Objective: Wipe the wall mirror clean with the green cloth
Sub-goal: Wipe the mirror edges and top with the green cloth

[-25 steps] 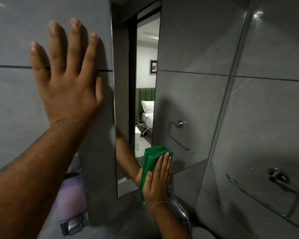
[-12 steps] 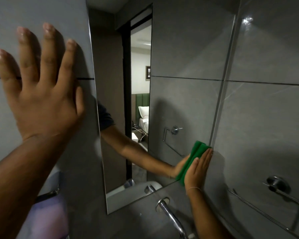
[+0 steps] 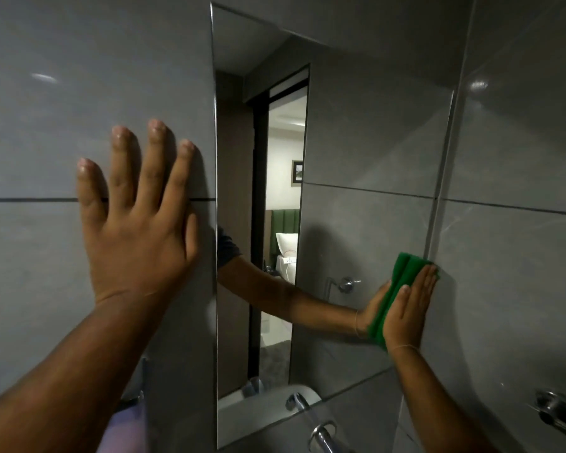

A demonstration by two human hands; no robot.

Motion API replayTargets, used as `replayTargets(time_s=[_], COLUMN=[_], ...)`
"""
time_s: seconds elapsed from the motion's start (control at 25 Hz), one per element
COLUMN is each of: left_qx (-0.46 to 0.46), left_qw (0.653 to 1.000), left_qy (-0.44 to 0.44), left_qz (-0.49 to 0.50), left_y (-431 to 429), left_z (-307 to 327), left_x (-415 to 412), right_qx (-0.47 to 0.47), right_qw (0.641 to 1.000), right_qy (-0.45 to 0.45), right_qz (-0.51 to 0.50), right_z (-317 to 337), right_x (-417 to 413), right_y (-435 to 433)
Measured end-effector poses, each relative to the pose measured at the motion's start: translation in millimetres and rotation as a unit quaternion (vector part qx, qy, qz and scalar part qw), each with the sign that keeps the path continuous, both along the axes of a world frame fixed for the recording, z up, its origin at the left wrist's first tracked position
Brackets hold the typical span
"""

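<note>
The wall mirror (image 3: 356, 152) fills the middle of the head view, set into grey tiles. My right hand (image 3: 407, 310) lies flat with fingers straight, pressing the folded green cloth (image 3: 402, 273) against the mirror's right edge, in its lower part. The cloth shows above and left of my fingers. My left hand (image 3: 138, 230) rests flat with fingers spread on the grey tile just left of the mirror, holding nothing. The mirror reflects my right forearm, a doorway and a bed beyond.
A chrome tap (image 3: 321, 433) sticks out below the mirror. A chrome rail fitting (image 3: 556, 410) is on the right wall, low down. A soap dispenser with purple liquid (image 3: 125, 429) hangs low on the left wall, under my left forearm.
My right hand slid the cloth from the mirror's lower left across to its right edge. My view has risen, showing the mirror's top. The left hand stays planted on the tile.
</note>
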State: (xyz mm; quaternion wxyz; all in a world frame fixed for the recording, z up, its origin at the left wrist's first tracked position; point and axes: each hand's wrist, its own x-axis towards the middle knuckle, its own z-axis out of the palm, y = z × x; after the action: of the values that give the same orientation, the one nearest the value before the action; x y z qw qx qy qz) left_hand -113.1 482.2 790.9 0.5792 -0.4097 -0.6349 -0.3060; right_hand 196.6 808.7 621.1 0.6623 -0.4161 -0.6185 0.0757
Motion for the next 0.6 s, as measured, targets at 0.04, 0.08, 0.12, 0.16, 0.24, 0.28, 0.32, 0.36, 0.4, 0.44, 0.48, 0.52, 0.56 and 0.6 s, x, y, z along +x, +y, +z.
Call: replayTargets(time_s=[0.04, 0.08, 0.12, 0.16, 0.24, 0.28, 0.32, 0.36, 0.4, 0.44, 0.48, 0.52, 0.56, 0.6], left_qx=[-0.001, -0.003, -0.003, -0.004, 0.001, 0.003, 0.006, 0.005, 0.003, 0.001, -0.001, 0.0, 0.001, 0.003], left_qw=[1.0, 1.0, 1.0, 1.0, 1.0, 1.0, 1.0, 1.0, 1.0, 1.0, 1.0, 1.0, 1.0, 1.0], left_qy=[0.001, 0.002, 0.004, 0.006, 0.012, 0.015, 0.019, 0.02, 0.021, 0.021, 0.021, 0.023, 0.025, 0.027], left_qz=[0.0, -0.001, 0.0, 0.0, -0.001, -0.001, -0.001, -0.003, -0.001, 0.003, 0.004, 0.004, 0.005, 0.007], left_y=[-1.7, -3.3, -3.9, -4.5, -5.6, -5.9, -5.9, -5.9, -6.1, -7.1, -7.9, -8.7, -9.5, -10.6], left_z=[1.0, 0.4, 0.7, 0.2, 0.7, -0.5, 0.9, 1.8, 2.8, 3.4, 3.2, 3.5, 3.1, 2.9], left_x=[1.9, 3.9, 5.9, 6.5, 5.7, 5.9, 6.3, 7.5, 8.5, 8.9, 9.7, 9.8, 9.7, 9.6], right_qx=[0.016, 0.032, 0.048, 0.061, 0.085, 0.095, 0.106, 0.113, 0.116, 0.119, 0.121, 0.123, 0.12, 0.115], right_qw=[1.0, 0.999, 0.999, 0.998, 0.996, 0.995, 0.994, 0.993, 0.992, 0.992, 0.991, 0.991, 0.992, 0.992], right_qy=[-0.01, -0.017, -0.022, -0.025, -0.03, -0.035, -0.038, -0.039, -0.042, -0.045, -0.049, -0.049, -0.047, -0.042], right_qz=[-0.002, -0.005, -0.007, -0.007, -0.007, -0.006, -0.005, -0.005, -0.008, -0.008, -0.009, -0.007, -0.007, -0.008], right_z=[28.2, 55.3, 84.8, 113.3, 174.0, 203.5, 236.8, 267.6, 295.6, 318.3, 333.7, 344.0, 348.8, 350.4], right_x=[3.1, 5.5, 7.7, 9.3, 11.7, 13.3, 14.2, 15.6, 16.1, 15.8, 16.2, 16.2, 16.4, 16.2], right_y=[7.4, 13.0, 17.0, 19.8, 21.3, 21.7, 21.9, 22.5, 22.2, 21.4, 21.0, 20.6, 20.5, 19.1])
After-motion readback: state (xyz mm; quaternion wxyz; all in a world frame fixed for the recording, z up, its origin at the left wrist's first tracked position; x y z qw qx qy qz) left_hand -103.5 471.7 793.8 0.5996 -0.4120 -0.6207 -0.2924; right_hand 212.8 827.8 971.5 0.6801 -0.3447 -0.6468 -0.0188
